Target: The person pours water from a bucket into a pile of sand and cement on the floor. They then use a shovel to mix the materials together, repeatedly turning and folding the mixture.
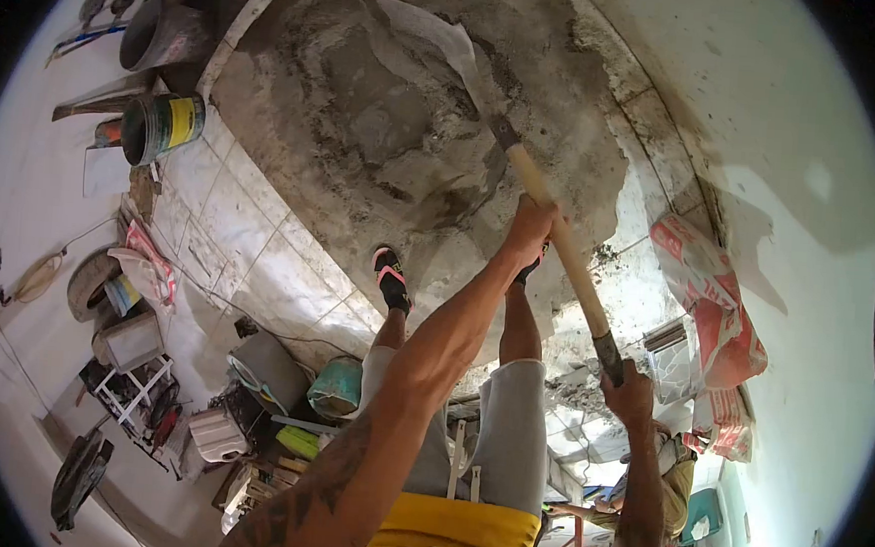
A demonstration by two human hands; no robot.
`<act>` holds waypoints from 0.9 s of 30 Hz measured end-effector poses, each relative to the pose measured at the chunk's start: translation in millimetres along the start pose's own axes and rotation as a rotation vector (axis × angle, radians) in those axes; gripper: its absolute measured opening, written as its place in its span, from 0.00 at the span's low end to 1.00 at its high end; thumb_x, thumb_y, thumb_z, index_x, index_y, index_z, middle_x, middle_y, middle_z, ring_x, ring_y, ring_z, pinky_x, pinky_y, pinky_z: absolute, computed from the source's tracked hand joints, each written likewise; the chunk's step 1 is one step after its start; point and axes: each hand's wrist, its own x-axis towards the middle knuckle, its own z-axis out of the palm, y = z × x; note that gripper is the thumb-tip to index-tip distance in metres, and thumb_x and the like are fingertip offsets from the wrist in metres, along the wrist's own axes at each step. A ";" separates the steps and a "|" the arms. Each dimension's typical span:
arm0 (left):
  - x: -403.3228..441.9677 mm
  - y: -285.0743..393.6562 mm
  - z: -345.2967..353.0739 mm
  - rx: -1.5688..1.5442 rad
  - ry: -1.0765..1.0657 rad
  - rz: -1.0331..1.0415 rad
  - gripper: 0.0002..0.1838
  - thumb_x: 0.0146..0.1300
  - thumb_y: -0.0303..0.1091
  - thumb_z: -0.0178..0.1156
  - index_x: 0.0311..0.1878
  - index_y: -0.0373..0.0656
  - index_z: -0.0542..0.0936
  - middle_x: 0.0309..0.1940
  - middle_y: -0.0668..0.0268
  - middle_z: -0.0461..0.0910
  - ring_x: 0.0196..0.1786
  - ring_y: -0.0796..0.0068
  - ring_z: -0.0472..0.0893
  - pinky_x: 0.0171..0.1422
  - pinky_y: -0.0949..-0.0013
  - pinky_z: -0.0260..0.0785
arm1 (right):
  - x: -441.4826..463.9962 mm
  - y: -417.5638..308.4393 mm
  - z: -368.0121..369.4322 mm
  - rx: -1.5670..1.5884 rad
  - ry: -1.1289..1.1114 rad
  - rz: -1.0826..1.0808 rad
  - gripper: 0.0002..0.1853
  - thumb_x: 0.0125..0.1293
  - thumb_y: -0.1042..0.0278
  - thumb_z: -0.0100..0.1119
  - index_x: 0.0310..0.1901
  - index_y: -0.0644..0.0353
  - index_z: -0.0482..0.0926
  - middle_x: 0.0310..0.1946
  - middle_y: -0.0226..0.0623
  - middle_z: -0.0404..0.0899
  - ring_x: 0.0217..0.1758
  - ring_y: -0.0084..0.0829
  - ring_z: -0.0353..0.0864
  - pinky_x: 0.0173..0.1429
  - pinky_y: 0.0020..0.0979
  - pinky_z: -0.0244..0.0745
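A shovel [567,246] with a pale wooden shaft slants across the view. Its mortar-smeared blade [432,31] lies at the far side, over a wide grey spread of mortar [369,89]; whether it touches cannot be told. My left hand [532,229] is closed round the middle of the shaft. Farther back, my right hand [631,394] grips the dark end of the handle. Wetter mortar sits in a hollow at the middle of the spread, left of the shovel. My sandalled feet are at the near edge of the spread.
Buckets [161,126] stand along the left wall. Torn red-and-white bags [711,300] lean at the right wall. A teal bucket [335,386], a cable and tools crowd the lower left. Another person [670,478] is behind at lower right. White tiles [261,213] border the mortar.
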 end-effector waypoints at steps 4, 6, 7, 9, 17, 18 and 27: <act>-23.1 -25.1 -22.4 0.088 -0.075 -0.037 0.17 0.62 0.28 0.55 0.52 0.42 0.62 0.38 0.60 0.71 0.35 0.67 0.79 0.35 0.60 0.79 | -48.1 -0.1 34.1 0.035 0.029 0.049 0.20 0.56 0.54 0.66 0.36 0.62 0.71 0.18 0.51 0.77 0.23 0.53 0.80 0.28 0.49 0.75; -50.8 -19.9 -15.5 0.071 -0.016 0.034 0.18 0.61 0.27 0.54 0.52 0.41 0.63 0.38 0.60 0.71 0.34 0.67 0.79 0.34 0.60 0.78 | -66.7 -11.6 38.0 0.000 -0.003 0.098 0.20 0.56 0.55 0.66 0.36 0.62 0.70 0.18 0.51 0.78 0.24 0.53 0.81 0.29 0.49 0.75; -52.8 -29.8 -23.2 0.065 -0.048 0.029 0.19 0.60 0.27 0.54 0.53 0.41 0.62 0.38 0.60 0.71 0.34 0.67 0.79 0.34 0.60 0.78 | -75.7 -18.7 39.1 -0.024 -0.014 0.119 0.20 0.56 0.55 0.66 0.36 0.62 0.70 0.19 0.51 0.78 0.24 0.53 0.81 0.30 0.48 0.76; -61.3 -42.6 -34.9 0.050 -0.085 0.004 0.21 0.60 0.27 0.54 0.55 0.42 0.61 0.38 0.59 0.70 0.33 0.67 0.79 0.35 0.60 0.79 | -93.1 -29.5 45.8 -0.005 -0.022 0.171 0.20 0.56 0.55 0.66 0.37 0.62 0.71 0.20 0.52 0.79 0.25 0.53 0.82 0.30 0.49 0.76; -125.7 -32.1 -38.5 -0.045 -0.021 -0.157 0.25 0.60 0.27 0.55 0.58 0.45 0.58 0.39 0.60 0.68 0.33 0.66 0.79 0.40 0.59 0.79 | -149.4 -38.9 78.5 -0.016 -0.017 0.243 0.20 0.56 0.55 0.67 0.36 0.62 0.71 0.22 0.52 0.80 0.26 0.53 0.82 0.31 0.48 0.76; -130.8 -33.7 -39.9 -0.050 -0.008 -0.176 0.25 0.59 0.27 0.55 0.58 0.45 0.58 0.39 0.60 0.68 0.33 0.66 0.79 0.40 0.58 0.80 | -156.4 -39.1 82.9 -0.004 -0.012 0.246 0.20 0.56 0.55 0.67 0.37 0.62 0.71 0.22 0.52 0.80 0.26 0.53 0.82 0.31 0.48 0.76; -154.8 -37.1 -40.0 -0.125 0.010 -0.169 0.22 0.60 0.28 0.57 0.54 0.40 0.60 0.35 0.63 0.70 0.31 0.67 0.79 0.41 0.58 0.79 | -180.9 -32.3 114.3 0.000 0.144 0.252 0.21 0.56 0.56 0.68 0.38 0.62 0.69 0.21 0.52 0.78 0.26 0.55 0.81 0.29 0.48 0.75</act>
